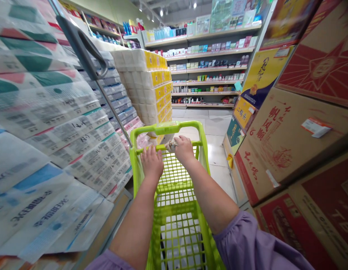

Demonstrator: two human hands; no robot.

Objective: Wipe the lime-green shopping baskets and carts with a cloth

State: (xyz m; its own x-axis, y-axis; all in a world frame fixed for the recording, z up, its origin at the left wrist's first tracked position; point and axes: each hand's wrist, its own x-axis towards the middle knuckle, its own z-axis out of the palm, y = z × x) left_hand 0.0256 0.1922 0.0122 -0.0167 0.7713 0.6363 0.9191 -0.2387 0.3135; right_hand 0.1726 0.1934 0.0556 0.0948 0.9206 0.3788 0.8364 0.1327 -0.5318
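A lime-green plastic shopping basket [174, 204] with lattice walls is in front of me, and I look down into it. My left hand [151, 162] lies over the bar at its far end, on the left, with the fingers bent over it. A little to the right, my right hand [184, 149] is closed at the same bar. A small crumpled, beige patterned thing [171, 144] pokes out of its fingers; its kind is unclear. The basket's long metal pull rod with a dark grey grip [83, 48] leans out to the upper left.
Wrapped paper packs [75, 142] are stacked high along the left. Beyond them rises a pile of yellow-and-white tissue rolls [145, 82]. Cardboard cartons [300, 138] form a wall on the right. Shelves of small goods [207, 48] stand across the tiled aisle floor [217, 144].
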